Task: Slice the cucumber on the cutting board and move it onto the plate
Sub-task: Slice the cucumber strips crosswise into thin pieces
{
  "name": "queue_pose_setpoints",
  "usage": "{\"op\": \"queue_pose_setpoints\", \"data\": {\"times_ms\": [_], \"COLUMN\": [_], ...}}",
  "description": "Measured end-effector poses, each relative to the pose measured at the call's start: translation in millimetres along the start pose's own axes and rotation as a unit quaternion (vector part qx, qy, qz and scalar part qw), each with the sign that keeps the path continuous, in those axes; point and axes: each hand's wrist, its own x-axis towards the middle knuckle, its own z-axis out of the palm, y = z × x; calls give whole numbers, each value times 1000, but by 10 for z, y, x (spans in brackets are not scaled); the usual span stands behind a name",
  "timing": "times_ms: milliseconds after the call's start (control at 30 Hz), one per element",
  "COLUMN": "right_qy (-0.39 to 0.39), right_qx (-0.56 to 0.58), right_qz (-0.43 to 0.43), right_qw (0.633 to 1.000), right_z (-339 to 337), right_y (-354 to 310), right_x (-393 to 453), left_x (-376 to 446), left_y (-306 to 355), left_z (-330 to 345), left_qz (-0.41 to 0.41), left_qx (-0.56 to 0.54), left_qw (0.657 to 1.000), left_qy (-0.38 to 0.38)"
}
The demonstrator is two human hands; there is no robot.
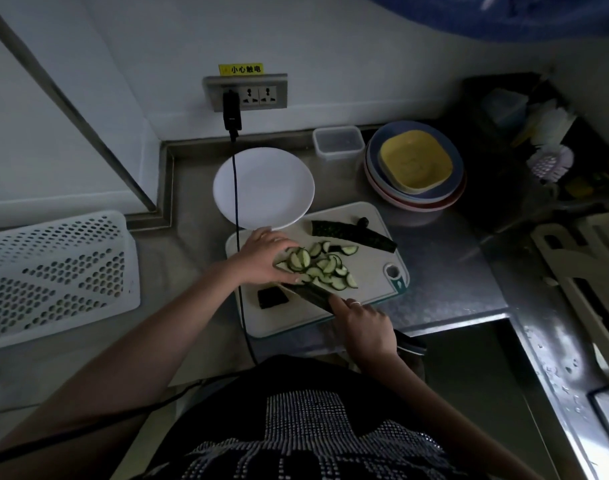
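Observation:
Several half-moon cucumber slices [325, 268] lie piled in the middle of the white cutting board [365, 216]. My left hand [265, 258] curls round the left side of the pile, fingers and thumb cupping a stack of slices. My right hand [363, 323] grips the handle of a dark knife [311, 293], index finger along its spine; the blade lies low under the near edge of the slices. A long uncut cucumber half [351, 235] lies at the board's far side, a dark end piece [272, 297] at its near left. The white plate [265, 187] stands bare just beyond the board.
A black cable [236, 202] hangs from the wall socket across the plate and board. Stacked bowls [415, 168] and a clear lidded box [337, 142] stand at the back right. A white perforated basket [53, 275] sits left. The sink edge [552, 341] runs along the right.

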Motion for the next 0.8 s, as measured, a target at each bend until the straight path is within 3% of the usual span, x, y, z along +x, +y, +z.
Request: {"op": "queue_pose_setpoints", "data": {"times_ms": [200, 300, 467, 800], "right_qy": [21, 24, 24, 8], "right_qx": [5, 14, 14, 11], "right_qz": [-43, -25, -22, -58], "right_qw": [999, 999, 999, 998], "right_z": [-8, -22, -41, -82], "right_y": [-1, 24, 63, 114], "right_x": [-65, -48, -53, -81], "left_x": [45, 126, 139, 253], "left_y": [-40, -18, 39, 64], "left_z": [9, -41, -163, -14], "left_qz": [3, 16, 24, 42], "left_qx": [91, 69, 94, 218], "left_qw": [995, 997, 985, 975], "left_qy": [-26, -33, -144, -30]}}
